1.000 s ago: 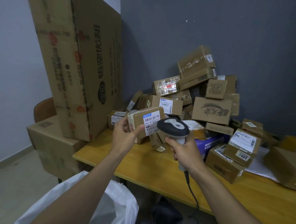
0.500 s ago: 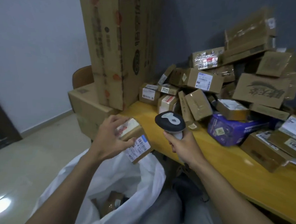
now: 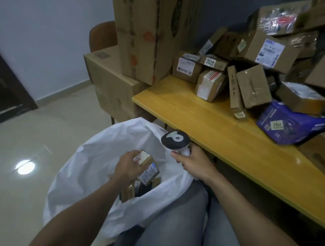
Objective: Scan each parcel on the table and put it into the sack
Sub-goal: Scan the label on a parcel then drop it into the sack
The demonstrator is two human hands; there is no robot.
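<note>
Gleaming pale floor (image 3: 22, 200) — yellow wooden table (image 3: 205, 123)

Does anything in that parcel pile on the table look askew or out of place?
Yes, it's jumbled. A narrow box stands on end on the table, leaning against a tilted taped box. A labelled box rests on the purple packet. Nothing looks spilled.

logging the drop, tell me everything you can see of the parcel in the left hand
The parcel is a small brown cardboard box, closed, with a white printed label on one face. It is tilted, gripped by the left hand, its fingers curled round it, in the open mouth of the white sack, above other boxes inside.
</note>
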